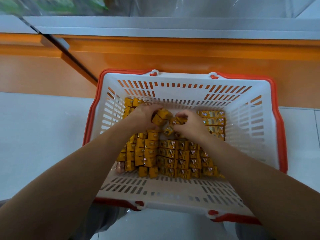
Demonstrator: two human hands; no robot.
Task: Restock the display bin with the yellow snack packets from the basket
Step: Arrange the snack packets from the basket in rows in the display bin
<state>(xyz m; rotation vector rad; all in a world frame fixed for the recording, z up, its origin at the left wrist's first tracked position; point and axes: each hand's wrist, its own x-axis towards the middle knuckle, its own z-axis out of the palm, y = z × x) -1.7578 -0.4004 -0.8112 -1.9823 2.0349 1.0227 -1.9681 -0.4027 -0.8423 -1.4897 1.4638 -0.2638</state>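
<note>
- A person's left hand (143, 116) curls round a clump of yellow snack packets (161, 116), low in the basket (242, 149).
- The right hand (189, 122) pinches more packets just beside it; rows lie stacked beneath both wrists.
- This looks like the gathering step. The next move calls for a firm two-handed lift to what appears to be the clear display bin (242, 7) above.

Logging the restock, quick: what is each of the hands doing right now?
Left hand: gripping a clump of yellow packets down in the basket.
Right hand: pinching loose packets beside them.
</note>
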